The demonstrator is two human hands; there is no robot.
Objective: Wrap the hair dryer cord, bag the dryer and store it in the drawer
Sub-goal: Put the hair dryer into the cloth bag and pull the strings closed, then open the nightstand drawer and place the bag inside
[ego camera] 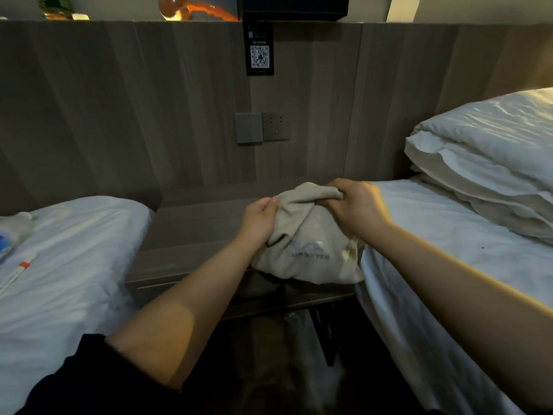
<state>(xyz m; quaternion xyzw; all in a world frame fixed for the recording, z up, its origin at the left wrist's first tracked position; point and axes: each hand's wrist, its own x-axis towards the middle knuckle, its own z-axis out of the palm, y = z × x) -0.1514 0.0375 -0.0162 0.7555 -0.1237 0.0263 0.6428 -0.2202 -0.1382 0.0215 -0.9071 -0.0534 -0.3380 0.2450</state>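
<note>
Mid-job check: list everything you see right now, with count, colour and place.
cloth bag: 1, beige, at nightstand front
nightstand: 1, grey-brown, between beds
left bed: 1, white, left
right bed: 1, white, right
pillows: 2, white, stacked on right bed
wall switch: 1, grey, headboard panel
socket: 1, grey, right of switch
QR sign: 1, black, above switch
left-hand grip: 1, bare, holding bag's top
right-hand grip: 1, bare, holding bag's top

dim room, warm light from the right, wide-angle bending at edges, soft blur
</note>
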